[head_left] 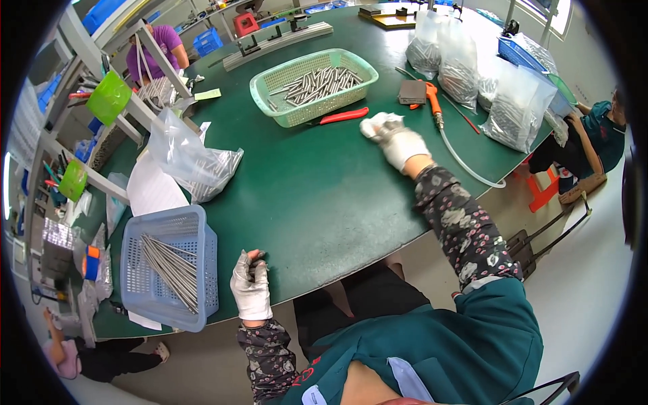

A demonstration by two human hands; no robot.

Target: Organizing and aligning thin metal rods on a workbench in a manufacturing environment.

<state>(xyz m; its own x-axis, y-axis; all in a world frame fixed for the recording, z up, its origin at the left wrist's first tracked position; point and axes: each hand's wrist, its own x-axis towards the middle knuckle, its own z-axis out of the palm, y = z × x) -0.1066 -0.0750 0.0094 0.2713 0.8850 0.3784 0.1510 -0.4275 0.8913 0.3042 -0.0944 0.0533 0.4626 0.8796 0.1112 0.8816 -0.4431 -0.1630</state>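
Note:
My right hand (402, 147), in a white glove, reaches out over the green table with its fingers closed on a crumpled white cloth (381, 124) against the tabletop. My left hand (251, 287) is gloved too, with darkened fingertips; it rests at the near edge, fingers curled in and nothing visible in them. Left of it stands a blue plastic basket (210, 270) with long thin metal rods (170, 270). Beyond the right hand sits a light green basket (270, 111) with many short metal pins (324, 86). Red-handled pliers (343, 116) lie between that basket and the cloth.
An orange air gun (433, 101) with a pale hose lies beside a brown block (412, 92). Plastic bags of metal parts (516, 111) line the right; another bag (196, 158) lies left on paper. A metal rail (278, 44) is at the back. Other people sit around the table.

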